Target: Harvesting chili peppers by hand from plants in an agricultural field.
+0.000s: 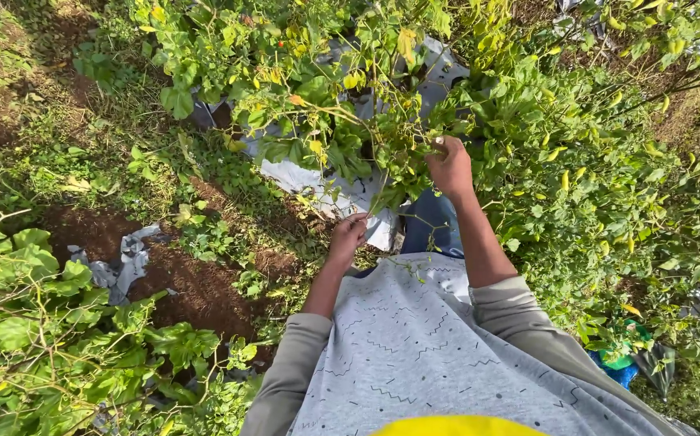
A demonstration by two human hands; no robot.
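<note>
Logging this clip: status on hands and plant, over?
Right hand gripping chili plant stems. Left hand pinching a lower stem. Leafy branches crowd both.

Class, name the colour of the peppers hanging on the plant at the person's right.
Pale yellow peppers among green leaves, seen in the head view.

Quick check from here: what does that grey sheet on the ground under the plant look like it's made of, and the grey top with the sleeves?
Grey sheet: looks like thin plastic film, probably mulch cover; it is crumpled, torn at the edges and slightly shiny in the sun. Grey top: seems a soft knit fabric, matte, with small dark printed marks and folds at the sleeves.
</note>
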